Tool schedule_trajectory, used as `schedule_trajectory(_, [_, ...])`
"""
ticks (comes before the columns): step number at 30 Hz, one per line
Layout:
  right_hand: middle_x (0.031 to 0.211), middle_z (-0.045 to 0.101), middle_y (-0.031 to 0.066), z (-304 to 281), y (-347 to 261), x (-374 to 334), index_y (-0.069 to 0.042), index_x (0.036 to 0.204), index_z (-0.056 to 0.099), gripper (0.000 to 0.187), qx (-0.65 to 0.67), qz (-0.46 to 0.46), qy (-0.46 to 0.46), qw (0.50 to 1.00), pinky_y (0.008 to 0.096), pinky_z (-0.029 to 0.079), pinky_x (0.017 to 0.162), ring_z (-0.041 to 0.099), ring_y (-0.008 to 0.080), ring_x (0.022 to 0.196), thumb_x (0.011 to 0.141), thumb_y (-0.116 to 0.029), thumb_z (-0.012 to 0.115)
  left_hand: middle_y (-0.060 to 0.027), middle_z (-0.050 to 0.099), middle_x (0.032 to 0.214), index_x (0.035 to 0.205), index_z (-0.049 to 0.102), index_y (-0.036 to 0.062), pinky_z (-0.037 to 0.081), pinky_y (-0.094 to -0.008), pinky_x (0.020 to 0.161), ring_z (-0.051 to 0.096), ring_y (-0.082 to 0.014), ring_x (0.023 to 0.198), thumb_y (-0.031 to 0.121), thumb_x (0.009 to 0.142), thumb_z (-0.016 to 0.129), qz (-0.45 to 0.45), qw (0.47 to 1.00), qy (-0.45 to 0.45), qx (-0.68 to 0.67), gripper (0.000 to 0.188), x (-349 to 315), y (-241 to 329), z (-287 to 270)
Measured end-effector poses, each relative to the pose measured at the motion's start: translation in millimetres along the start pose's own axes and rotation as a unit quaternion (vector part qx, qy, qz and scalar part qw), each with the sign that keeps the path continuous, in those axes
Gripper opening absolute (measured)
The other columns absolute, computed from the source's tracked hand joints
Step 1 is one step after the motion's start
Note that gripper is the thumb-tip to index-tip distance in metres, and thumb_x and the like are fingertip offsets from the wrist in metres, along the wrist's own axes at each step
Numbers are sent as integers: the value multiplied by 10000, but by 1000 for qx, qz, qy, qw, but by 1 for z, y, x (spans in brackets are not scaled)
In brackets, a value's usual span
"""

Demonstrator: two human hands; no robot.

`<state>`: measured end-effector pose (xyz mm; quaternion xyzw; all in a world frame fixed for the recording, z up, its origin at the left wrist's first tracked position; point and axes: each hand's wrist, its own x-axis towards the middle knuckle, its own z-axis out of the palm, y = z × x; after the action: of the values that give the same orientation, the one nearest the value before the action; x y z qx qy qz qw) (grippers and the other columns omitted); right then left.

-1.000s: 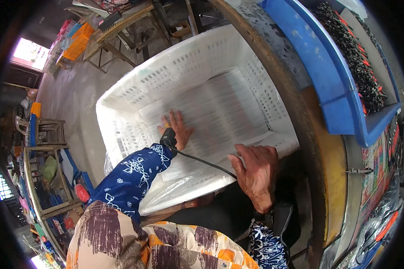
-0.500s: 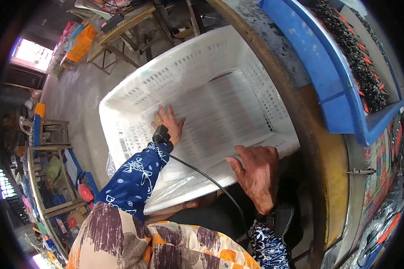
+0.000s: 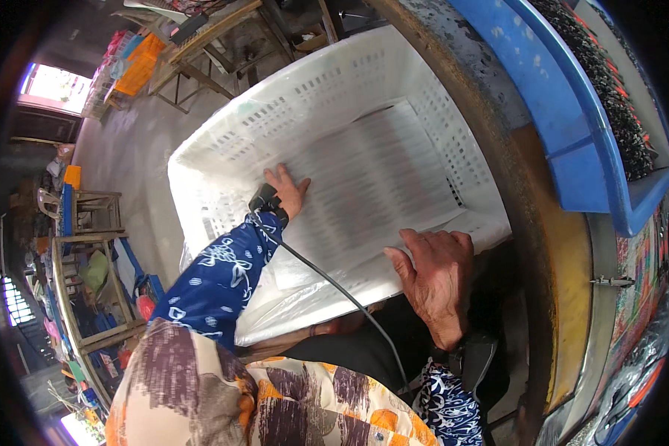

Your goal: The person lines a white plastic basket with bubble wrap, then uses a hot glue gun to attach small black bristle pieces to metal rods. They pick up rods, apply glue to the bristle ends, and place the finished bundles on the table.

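Note:
A large white plastic basket [image 3: 267,111] with slotted walls is in front of me, lined with thin clear plastic film [image 3: 297,279]. A pale flat sheet with faint streaks [image 3: 379,167] lies on its bottom, under or among the film. My left hand [image 3: 288,193] reaches inside, fingers spread and touching the film near the left wall. At the near right rim, my right hand [image 3: 437,279] rests with its thumb apart from the fingers; nothing shows in it. A dark device with a cable [image 3: 327,279] is strapped to my left wrist, and another sits on the right wrist.
A worn table edge [image 3: 528,186] curves along the right of the basket. On that table stands a blue tray [image 3: 565,126] of black bristly pieces with red parts. Wooden frames [image 3: 100,334] stand at left, a wooden bench [image 3: 215,37] at the back, an orange crate [image 3: 140,65] beyond.
My left hand has shifted slightly forward along the film, its fingers still spread. My right hand stays at the near right rim. The whole view has shifted a little.

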<state>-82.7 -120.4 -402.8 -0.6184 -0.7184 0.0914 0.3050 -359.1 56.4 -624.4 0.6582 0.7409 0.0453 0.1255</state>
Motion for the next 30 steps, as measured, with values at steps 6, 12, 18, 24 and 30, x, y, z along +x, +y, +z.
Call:
schedule_trajectory(6, [649,568,63,5,0,0,-44,885,624,273,-4,-3,31,1000,378,365,719,553,226,643,843,-309,678,-382,156,1444,1447,203,-34,416,-580,946,419,-640,1110,503,674,777,187,953,-106,213,1102,-36,12,-31])
schedule_trajectory(12, [648,569,60,4,-1,1,-45,868,624,271,-24,-9,24,999,376,366,729,555,225,647,844,-310,678,-487,193,1357,1433,119,-117,364,-595,1006,304,-646,1221,690,533,771,236,875,-241,347,1374,-100,-11,-29])
schedule_trajectory(18, [634,569,73,1,-1,1,-46,830,620,272,6,10,6,1000,376,371,717,555,238,627,847,-312,673,-334,250,1451,1392,271,-142,408,-662,908,392,-607,1181,659,650,705,366,788,-173,464,1176,-110,-12,-35])
schedule_trajectory(24, [654,588,83,0,-3,1,-33,877,638,303,3,-9,2,1000,377,372,724,562,249,643,830,-329,681,-280,445,1340,1357,380,-57,442,-520,888,555,-424,1073,336,735,709,312,890,-196,268,806,-80,41,-115])
schedule_trajectory(30, [845,653,100,-23,-13,-5,-35,1026,648,399,49,-3,-111,993,433,331,929,603,270,849,737,-293,743,-224,386,1404,1375,418,52,361,-440,1029,432,-381,1243,158,824,632,304,915,265,23,600,-46,-20,-229])
